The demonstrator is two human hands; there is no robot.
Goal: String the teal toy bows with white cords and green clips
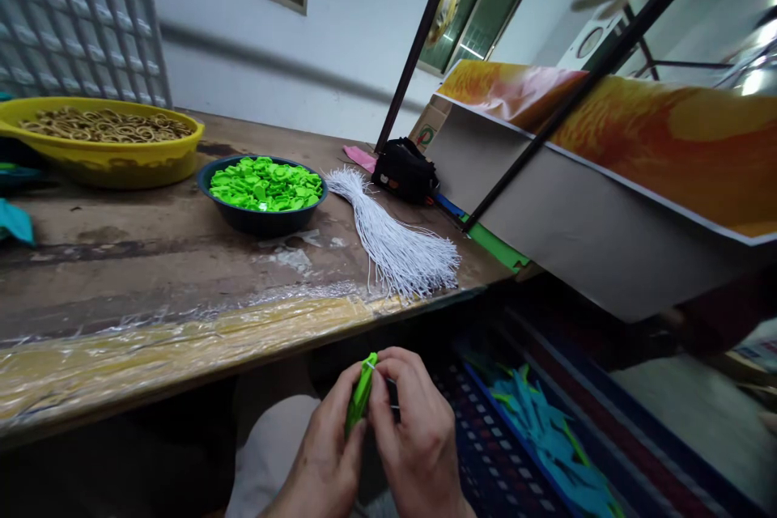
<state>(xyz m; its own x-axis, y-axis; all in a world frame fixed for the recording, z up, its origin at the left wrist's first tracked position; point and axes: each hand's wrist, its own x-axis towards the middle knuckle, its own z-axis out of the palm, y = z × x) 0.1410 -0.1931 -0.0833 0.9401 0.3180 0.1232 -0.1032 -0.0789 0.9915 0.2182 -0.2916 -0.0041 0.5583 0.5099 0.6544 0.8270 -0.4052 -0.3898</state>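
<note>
Above my lap, just off the table's front edge, my left hand [328, 441] is closed on a small bright green plastic piece [360, 398], held upright between thumb and fingers. My right hand [418, 425] presses close beside it, its thumb and forefinger pinched on a thin white string [371, 364] at the top of the piece. A bit of white cord also shows under the right fingers; the rest is hidden. On the table ahead lies a spread bundle of white strings [404, 247]. Left of it, a dark bowl [261, 220] is heaped with green pieces [267, 183].
A yellow basin [121, 166] of brown rings stands at the back left, near teal pieces [15, 222]. The table edge [182, 340] is taped. Low on my right, a blue basket [486, 429] holds teal and green pieces. A dark slanted post [528, 154] and black bag [404, 170] stand right.
</note>
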